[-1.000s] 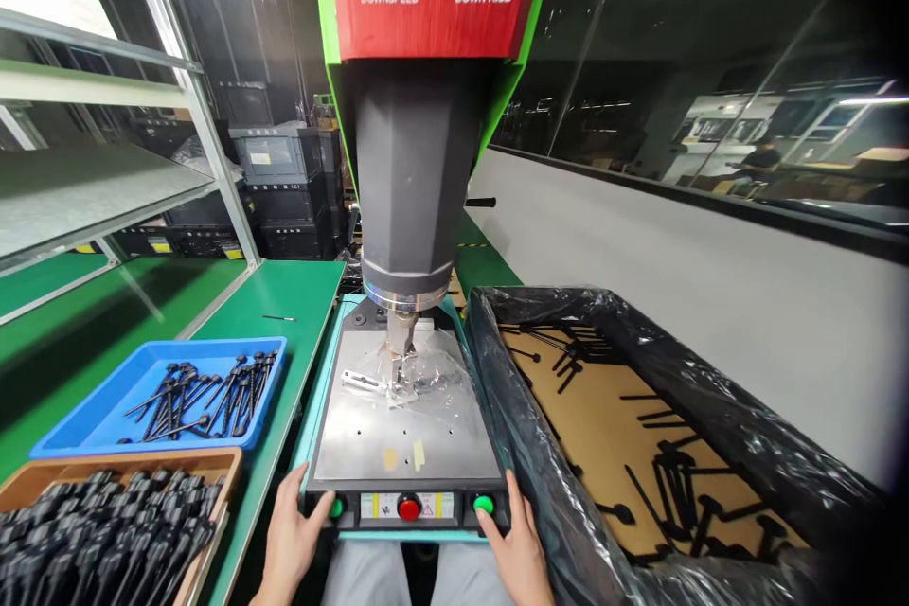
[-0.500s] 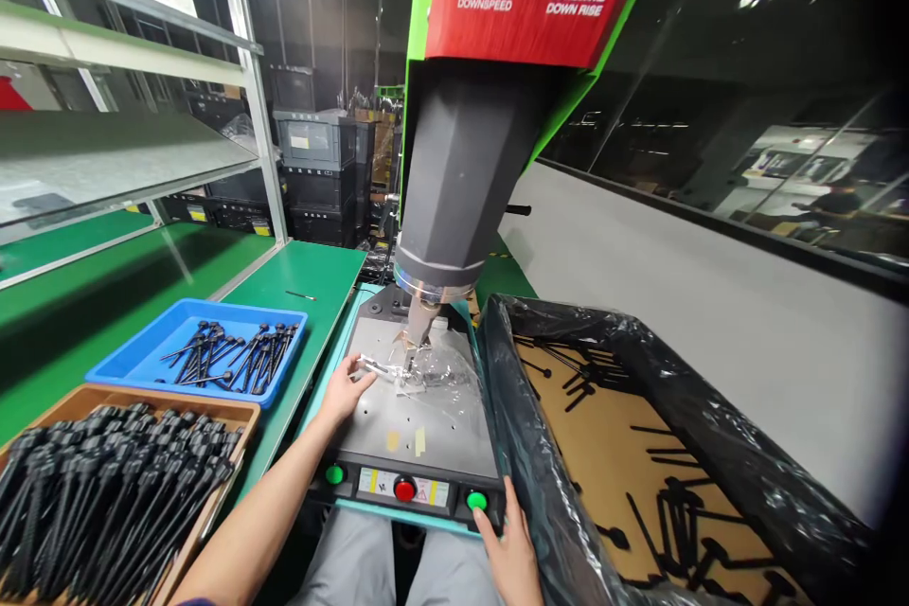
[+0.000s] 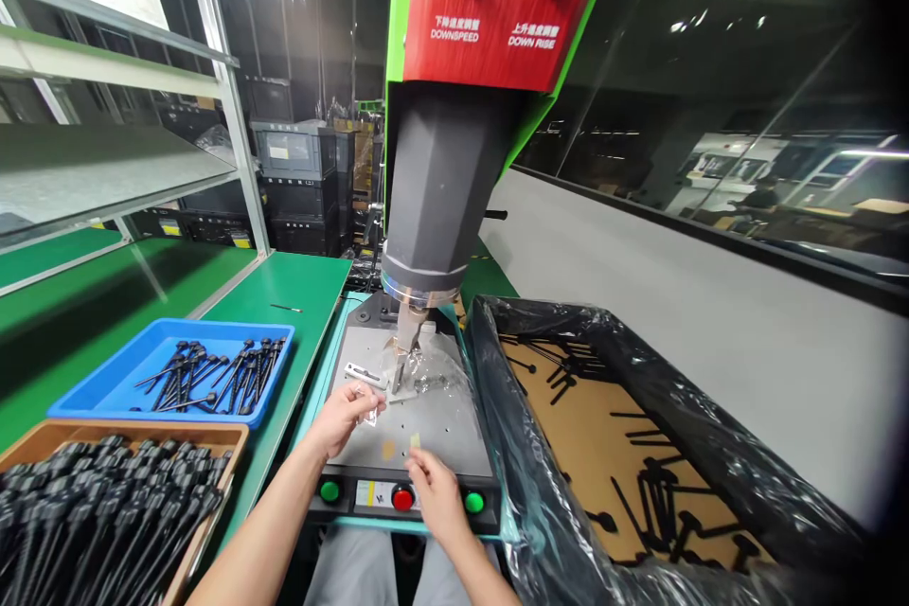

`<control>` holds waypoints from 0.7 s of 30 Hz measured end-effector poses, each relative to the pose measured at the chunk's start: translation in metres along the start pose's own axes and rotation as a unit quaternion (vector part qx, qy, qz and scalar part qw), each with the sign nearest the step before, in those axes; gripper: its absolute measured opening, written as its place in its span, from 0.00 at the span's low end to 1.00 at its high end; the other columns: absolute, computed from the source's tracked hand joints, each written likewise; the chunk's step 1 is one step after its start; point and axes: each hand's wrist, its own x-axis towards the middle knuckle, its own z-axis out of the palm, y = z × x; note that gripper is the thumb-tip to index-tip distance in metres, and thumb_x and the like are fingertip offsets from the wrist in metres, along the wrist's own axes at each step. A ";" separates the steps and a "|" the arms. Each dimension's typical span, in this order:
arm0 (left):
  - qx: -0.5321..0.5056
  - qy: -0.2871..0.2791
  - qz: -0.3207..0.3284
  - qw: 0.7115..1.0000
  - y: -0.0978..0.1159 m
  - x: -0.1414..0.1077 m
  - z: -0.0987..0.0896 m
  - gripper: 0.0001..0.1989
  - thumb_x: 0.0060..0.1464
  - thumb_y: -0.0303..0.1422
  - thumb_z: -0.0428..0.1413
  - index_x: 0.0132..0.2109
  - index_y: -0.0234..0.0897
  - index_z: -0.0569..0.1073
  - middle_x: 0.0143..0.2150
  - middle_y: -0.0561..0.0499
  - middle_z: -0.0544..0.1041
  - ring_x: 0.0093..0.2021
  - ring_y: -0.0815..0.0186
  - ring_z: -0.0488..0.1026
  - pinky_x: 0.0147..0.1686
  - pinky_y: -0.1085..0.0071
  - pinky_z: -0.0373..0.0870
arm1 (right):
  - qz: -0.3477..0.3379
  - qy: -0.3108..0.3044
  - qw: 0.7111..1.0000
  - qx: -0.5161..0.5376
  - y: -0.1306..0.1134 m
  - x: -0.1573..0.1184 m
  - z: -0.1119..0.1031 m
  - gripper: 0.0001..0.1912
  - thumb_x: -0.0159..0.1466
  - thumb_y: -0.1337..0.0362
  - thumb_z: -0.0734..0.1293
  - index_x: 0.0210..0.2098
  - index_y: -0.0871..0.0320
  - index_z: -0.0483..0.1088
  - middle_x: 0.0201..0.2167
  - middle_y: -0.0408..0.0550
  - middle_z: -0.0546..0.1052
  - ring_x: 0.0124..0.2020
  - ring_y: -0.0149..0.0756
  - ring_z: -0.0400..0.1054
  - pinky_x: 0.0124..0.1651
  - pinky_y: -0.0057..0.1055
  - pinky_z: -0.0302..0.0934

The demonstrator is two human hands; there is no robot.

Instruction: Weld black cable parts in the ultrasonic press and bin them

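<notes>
My left hand [image 3: 345,417] is over the left part of the machine's metal plate [image 3: 347,445]. Its thumb and fingers pinch a bit of clear plastic film [image 3: 370,405]. Just beyond it lies a pale slotted metal fixture [image 3: 365,375]. The grey welding horn [image 3: 410,327] points down at the plate, with a loose clear plastic sheet [image 3: 447,369] around its tip. Near the plate's front edge is my right hand [image 3: 435,490], fingers curled together beside a yellow tape patch [image 3: 416,441]. Whether anything is inside those fingers is hidden.
A red button [image 3: 402,497] sits between green buttons [image 3: 330,491] on the front panel. To the left are a blue tray [image 3: 106,388] and a brown tray [image 3: 238,440] with black stemmed parts. At right stands a plastic-lined box [image 3: 561,426] with similar parts.
My right hand has left the right green button and come inward over the plate's front. My left hand has drawn back from the fixture toward me and now pinches film. The view has shifted slightly.
</notes>
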 end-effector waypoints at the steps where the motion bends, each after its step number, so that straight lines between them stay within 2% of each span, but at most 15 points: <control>1: -0.017 -0.003 0.002 1.000 0.003 -0.001 0.003 0.14 0.41 0.35 0.68 0.28 0.34 0.71 0.38 0.46 0.79 0.37 0.62 0.76 0.34 0.71 0.67 | -0.022 -0.003 1.000 0.004 -0.007 0.013 0.010 0.16 0.65 0.60 0.62 0.48 0.56 0.75 0.38 0.52 0.80 0.38 0.43 0.75 0.41 0.35 0.70; 3: -0.049 -0.016 0.007 0.999 0.007 -0.003 0.009 0.13 0.42 0.33 0.68 0.29 0.34 0.71 0.42 0.45 0.79 0.39 0.62 0.76 0.33 0.72 0.67 | -0.080 -0.003 0.997 0.000 -0.019 0.039 0.025 0.17 0.65 0.64 0.61 0.51 0.55 0.73 0.37 0.49 0.80 0.39 0.41 0.75 0.43 0.34 0.70; 6: -0.088 -0.025 0.021 0.996 0.010 -0.007 0.015 0.11 0.43 0.31 0.67 0.29 0.34 0.71 0.49 0.43 0.77 0.43 0.59 0.76 0.32 0.73 0.68 | -0.141 0.040 0.989 -0.026 -0.030 0.074 0.035 0.19 0.65 0.67 0.59 0.53 0.54 0.71 0.39 0.49 0.78 0.41 0.40 0.74 0.45 0.35 0.69; 9: -0.104 -0.010 0.048 0.993 0.010 -0.010 0.014 0.10 0.43 0.30 0.66 0.27 0.34 0.70 0.56 0.42 0.73 0.53 0.53 0.72 0.38 0.69 0.70 | -0.139 0.109 0.983 -0.041 -0.037 0.103 0.030 0.19 0.67 0.65 0.57 0.55 0.57 0.68 0.44 0.55 0.74 0.46 0.43 0.70 0.50 0.41 0.66; 14: -0.101 -0.004 0.094 0.990 0.006 -0.007 0.009 0.10 0.41 0.27 0.64 0.21 0.35 0.69 0.67 0.44 0.62 0.67 0.44 0.53 0.54 0.55 0.67 | -0.124 0.197 0.969 -0.084 -0.046 0.141 0.014 0.21 0.65 0.59 0.60 0.56 0.56 0.67 0.55 0.58 0.65 0.59 0.50 0.58 0.61 0.52 0.53; 17: -0.081 0.004 0.112 0.990 0.004 0.002 0.007 0.09 0.38 0.26 0.63 0.20 0.36 0.69 0.68 0.49 0.59 0.71 0.45 0.43 0.60 0.50 0.61 | -0.109 0.188 0.973 -0.081 -0.051 0.158 0.010 0.22 0.61 0.56 0.63 0.52 0.57 0.71 0.55 0.59 0.66 0.59 0.53 0.58 0.62 0.54 0.50; 21: -0.035 0.009 0.137 0.990 0.003 0.014 0.002 0.07 0.37 0.25 0.61 0.20 0.38 0.70 0.69 0.51 0.58 0.72 0.48 0.35 0.63 0.47 0.55 | -0.099 0.151 0.983 -0.039 -0.051 0.176 0.007 0.19 0.57 0.54 0.66 0.46 0.54 0.75 0.48 0.56 0.74 0.53 0.50 0.66 0.60 0.49 0.56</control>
